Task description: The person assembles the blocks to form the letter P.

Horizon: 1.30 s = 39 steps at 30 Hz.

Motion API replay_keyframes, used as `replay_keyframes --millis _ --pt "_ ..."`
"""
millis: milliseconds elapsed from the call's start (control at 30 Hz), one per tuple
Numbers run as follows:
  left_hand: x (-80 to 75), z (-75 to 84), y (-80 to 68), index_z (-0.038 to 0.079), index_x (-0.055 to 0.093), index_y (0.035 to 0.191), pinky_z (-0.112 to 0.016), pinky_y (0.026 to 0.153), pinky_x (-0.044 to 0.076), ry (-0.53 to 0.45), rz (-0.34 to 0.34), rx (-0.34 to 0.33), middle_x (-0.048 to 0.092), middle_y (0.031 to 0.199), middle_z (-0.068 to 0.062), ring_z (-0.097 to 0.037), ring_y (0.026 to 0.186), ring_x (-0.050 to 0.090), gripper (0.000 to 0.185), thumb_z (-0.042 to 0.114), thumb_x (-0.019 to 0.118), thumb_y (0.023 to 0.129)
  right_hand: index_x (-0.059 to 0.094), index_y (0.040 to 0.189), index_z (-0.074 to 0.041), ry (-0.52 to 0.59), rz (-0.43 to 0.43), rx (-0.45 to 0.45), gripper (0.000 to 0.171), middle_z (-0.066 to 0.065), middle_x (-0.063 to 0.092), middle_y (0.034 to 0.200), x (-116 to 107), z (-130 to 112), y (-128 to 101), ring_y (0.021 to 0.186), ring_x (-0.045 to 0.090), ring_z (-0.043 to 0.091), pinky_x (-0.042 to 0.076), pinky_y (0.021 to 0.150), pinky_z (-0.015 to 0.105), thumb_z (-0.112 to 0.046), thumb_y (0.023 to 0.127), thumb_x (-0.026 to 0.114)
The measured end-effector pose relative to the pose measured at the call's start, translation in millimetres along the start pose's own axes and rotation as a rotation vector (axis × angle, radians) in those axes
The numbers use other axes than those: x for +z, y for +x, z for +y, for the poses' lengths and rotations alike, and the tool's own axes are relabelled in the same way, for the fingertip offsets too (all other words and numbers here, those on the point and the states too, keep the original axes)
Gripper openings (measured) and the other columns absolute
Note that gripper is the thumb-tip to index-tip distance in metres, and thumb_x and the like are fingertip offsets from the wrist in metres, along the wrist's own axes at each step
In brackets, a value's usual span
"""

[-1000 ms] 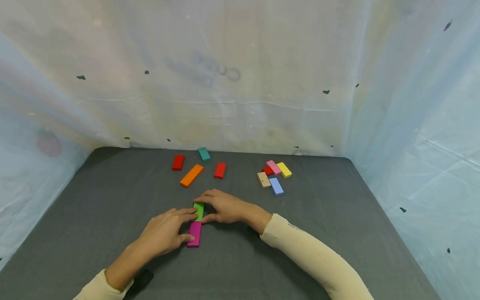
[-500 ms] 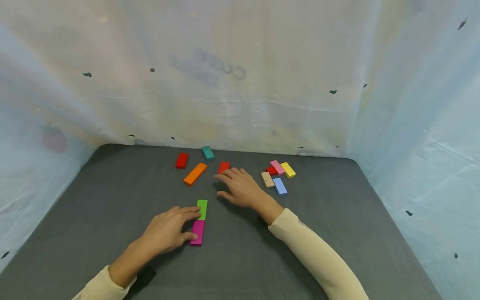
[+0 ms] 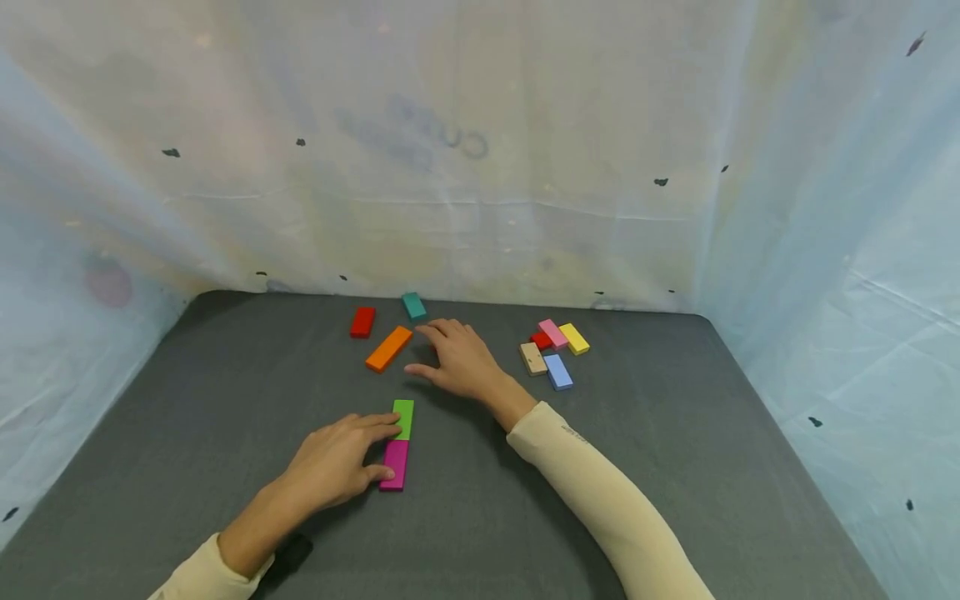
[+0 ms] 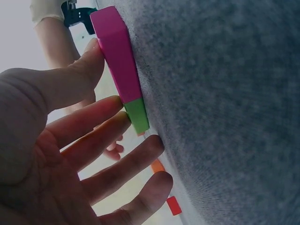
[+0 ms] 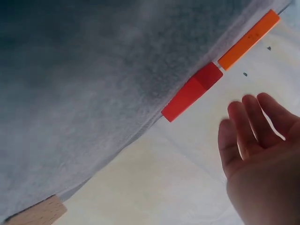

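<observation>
Left hand (image 3: 333, 462) lies flat with relaxed fingers, thumb against the flat magenta wooden block (image 3: 393, 465) and forefinger tip on the flat green wooden block (image 3: 403, 418) butted to its far end. Right hand (image 3: 455, 358), fingers straight and holding nothing, hovers over a flat red wooden block (image 5: 192, 92), just right of the long orange wooden block (image 3: 388, 348), on the grey felt table (image 3: 675, 467).

left hand (image 3: 336, 461) – low, palm down, fingers straight and spread, thumb out | right hand (image 3: 457, 361) – stretched farther forward, palm down, fingers straight and relaxed (nothing held) | forearms – both in cream sleeves, right arm angled in from lower right
</observation>
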<state>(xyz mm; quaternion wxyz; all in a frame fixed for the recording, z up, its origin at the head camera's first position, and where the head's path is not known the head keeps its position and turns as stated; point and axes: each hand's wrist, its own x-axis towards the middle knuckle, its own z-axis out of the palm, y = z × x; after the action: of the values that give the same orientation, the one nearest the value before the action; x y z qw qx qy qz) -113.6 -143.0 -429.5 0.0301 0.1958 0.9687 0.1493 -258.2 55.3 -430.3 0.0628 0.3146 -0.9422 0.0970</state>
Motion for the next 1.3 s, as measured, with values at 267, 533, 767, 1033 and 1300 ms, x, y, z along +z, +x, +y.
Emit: replay_keyframes --millis 267,533,767,1033,1300 --pt "0.9 -0.4 0.2 0.022 0.064 0.126 -0.043 0.087 0.051 0.007 0.005 0.006 0.056 0.137 0.006 -0.018 0.116 0.057 0.06 0.042 0.08 0.071 0.042 0.145 -0.021 0.1 -0.069 0.031 0.078 0.003 0.044 0.146 3.7 0.1 13.6 0.134 0.042 0.022 0.034 0.112 0.046 -0.069 0.084 0.051" --pt "0.1 -2.1 0.3 0.021 0.063 0.126 -0.043 0.086 0.052 0.01 0.011 0.014 0.057 0.137 0.005 -0.018 0.115 0.058 0.06 0.042 0.08 0.072 0.039 0.146 -0.023 0.179 -0.112 0.055 0.079 0.003 0.039 0.15 3.8 2.1 24.1 0.138 0.038 0.023 0.029 0.114 0.051 -0.069 0.083 0.053" --pt "0.1 -1.2 0.2 0.022 0.063 0.126 -0.041 0.085 0.052 0.015 0.006 0.015 0.057 0.137 0.006 -0.017 0.113 0.058 0.06 0.042 0.08 0.072 0.04 0.145 -0.025 0.11 -0.128 0.051 0.079 0.002 0.04 0.149 6.7 12.0 25.6 0.137 0.038 0.023 0.029 0.114 0.049 -0.068 0.081 0.057" --pt "-0.9 -0.3 -0.3 0.023 0.063 0.127 -0.042 0.088 0.051 0.003 -0.009 -0.002 0.056 0.138 0.005 -0.017 0.115 0.057 0.06 0.043 0.079 0.073 0.041 0.145 -0.023 0.106 -0.169 0.063 0.077 0.001 0.041 0.148 2.8 34.5 22.7 0.137 0.037 0.023 0.027 0.115 0.049 -0.062 0.082 0.061" --pt "-0.6 1.7 -0.4 0.022 0.063 0.127 -0.043 0.089 0.051 0.001 0.0 0.002 0.056 0.137 0.005 -0.018 0.116 0.057 0.06 0.041 0.08 0.073 0.042 0.145 -0.019 0.133 -0.195 0.069 0.073 0.003 0.041 0.148 -3.0 58.0 20.0 0.137 0.037 0.024 0.026 0.115 0.05 -0.056 0.085 0.063"
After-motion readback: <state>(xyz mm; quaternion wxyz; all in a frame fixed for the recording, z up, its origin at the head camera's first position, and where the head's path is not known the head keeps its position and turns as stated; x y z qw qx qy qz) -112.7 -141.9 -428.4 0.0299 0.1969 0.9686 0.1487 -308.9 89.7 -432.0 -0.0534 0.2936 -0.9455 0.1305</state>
